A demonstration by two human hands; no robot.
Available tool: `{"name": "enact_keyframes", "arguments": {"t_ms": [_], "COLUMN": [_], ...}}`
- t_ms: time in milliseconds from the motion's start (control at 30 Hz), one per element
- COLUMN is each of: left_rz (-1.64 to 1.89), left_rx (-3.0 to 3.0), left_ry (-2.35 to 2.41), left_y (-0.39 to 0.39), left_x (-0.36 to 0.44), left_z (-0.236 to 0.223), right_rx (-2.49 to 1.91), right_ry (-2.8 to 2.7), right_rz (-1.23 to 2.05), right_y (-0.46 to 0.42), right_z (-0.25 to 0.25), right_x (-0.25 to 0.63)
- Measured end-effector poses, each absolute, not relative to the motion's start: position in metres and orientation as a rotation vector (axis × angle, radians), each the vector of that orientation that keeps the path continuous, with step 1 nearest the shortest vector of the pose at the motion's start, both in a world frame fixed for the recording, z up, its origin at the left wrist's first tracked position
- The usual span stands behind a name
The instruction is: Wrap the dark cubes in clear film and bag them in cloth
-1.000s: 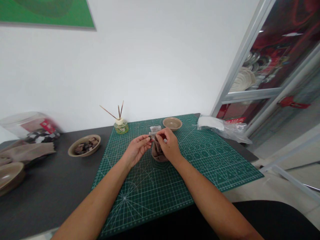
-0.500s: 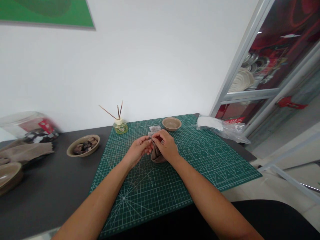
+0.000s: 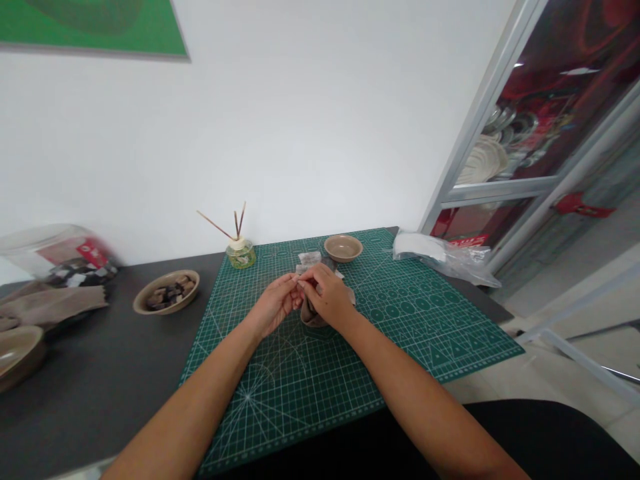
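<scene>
My left hand (image 3: pixel 276 301) is closed in a pinch, its fingertips meeting those of my right hand (image 3: pixel 329 297) over the cutting mat. A folded brown cloth (image 3: pixel 313 317) hangs below and between the hands, gripped at its upper edge. The right hand hides most of that cloth, and the exact spot between the fingertips is too small to make out. Just behind the hands lie pale greyish fabric pieces (image 3: pixel 310 257), partly covered by the right hand.
The green cutting mat (image 3: pixel 400 320) spreads over the dark table (image 3: pixel 125 373). On it stand a shallow brown bowl (image 3: pixel 343 248) and a reed diffuser (image 3: pixel 241 253). Leftward are a bowl of fabric scraps (image 3: pixel 167 291), brown cloth (image 3: pixel 60 305) and another bowl (image 3: pixel 17 353). A plastic bag (image 3: pixel 445 257) lies right.
My right hand has shifted slightly left and rolled over the cloth, covering more of it. The left hand has barely moved, and its fingertips still meet the right hand's.
</scene>
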State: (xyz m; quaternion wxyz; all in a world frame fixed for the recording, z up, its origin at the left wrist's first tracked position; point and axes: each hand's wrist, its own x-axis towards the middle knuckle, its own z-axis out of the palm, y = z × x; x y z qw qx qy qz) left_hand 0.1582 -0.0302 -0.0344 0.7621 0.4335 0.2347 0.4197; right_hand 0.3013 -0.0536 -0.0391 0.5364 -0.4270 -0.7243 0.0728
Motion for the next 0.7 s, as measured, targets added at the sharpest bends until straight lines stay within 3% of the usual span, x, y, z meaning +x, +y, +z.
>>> {"name": "enact_keyframes", "arguments": {"t_ms": [700], "left_rz": [0.842], "left_rx": [0.914], "left_ry": [0.442], "left_y": [-0.0319], "left_x": [0.1562], "left_z": [-0.0280], "right_rx": [-1.099], "right_ry": [-1.650], "right_rz": [0.163], "right_y": [-0.0505], "right_z": [-0.0437], "right_x": [0.3000]}}
